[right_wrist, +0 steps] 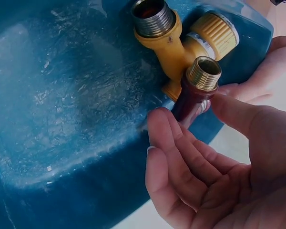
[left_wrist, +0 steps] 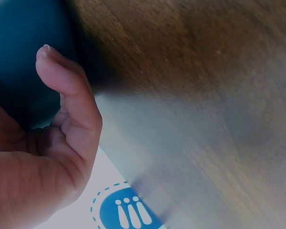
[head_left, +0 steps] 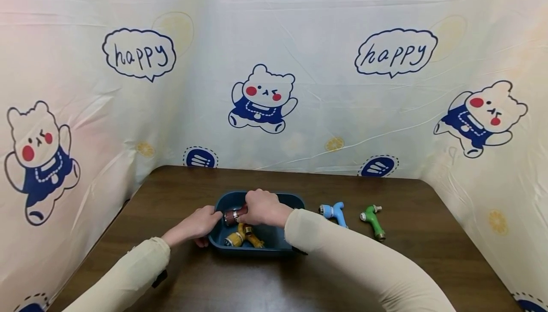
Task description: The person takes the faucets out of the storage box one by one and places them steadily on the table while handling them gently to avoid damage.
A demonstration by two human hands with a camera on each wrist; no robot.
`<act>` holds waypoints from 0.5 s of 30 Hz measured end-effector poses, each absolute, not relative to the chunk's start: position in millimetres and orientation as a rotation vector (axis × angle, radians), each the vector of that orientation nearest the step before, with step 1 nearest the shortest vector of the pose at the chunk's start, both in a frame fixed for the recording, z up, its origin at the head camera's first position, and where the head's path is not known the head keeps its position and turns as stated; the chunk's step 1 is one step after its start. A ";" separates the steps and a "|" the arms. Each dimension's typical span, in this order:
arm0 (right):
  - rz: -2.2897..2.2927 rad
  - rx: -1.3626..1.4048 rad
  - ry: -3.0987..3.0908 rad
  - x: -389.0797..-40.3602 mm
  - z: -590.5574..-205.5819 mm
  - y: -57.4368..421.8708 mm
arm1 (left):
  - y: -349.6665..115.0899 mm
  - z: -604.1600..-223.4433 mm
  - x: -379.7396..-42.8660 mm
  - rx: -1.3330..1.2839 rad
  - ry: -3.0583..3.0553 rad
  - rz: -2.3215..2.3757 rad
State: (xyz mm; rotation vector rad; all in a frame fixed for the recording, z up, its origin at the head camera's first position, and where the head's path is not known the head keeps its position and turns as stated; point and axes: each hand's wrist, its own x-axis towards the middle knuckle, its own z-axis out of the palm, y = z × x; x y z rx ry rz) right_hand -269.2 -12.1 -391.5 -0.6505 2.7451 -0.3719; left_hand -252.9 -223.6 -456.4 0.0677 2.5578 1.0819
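My right hand [head_left: 264,207] reaches into the dark blue plastic basin [head_left: 274,251] and pinches a dark red faucet [head_left: 231,217] between thumb and fingers. In the right wrist view, the brass threaded end of the dark red faucet [right_wrist: 203,76] points up beside my right hand [right_wrist: 214,167]. Close by lies a yellow faucet [right_wrist: 174,57] with a ribbed knob, also in the basin. At the basin's left end, my left hand [head_left: 199,224] grips the rim, thumb on top and fingers outside. The left wrist view shows my left hand [left_wrist: 62,129] against the basin wall [left_wrist: 24,52].
A light blue faucet [head_left: 338,214] lies on the brown wooden table [head_left: 239,283], right of the basin and partly behind my right sleeve. Further right lies a green faucet [head_left: 374,221]. A printed white curtain [head_left: 325,88] hangs round the table's back and sides.
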 end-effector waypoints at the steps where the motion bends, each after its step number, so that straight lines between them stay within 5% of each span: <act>1: -0.369 -0.651 2.748 -269.1 -391.7 -12.5 | -218.0 -444.6 -245.5 0.073 2.575 1.059; 15: -0.380 -0.580 2.745 -266.5 -396.8 -16.3 | -218.9 -446.3 -246.3 0.072 2.573 1.046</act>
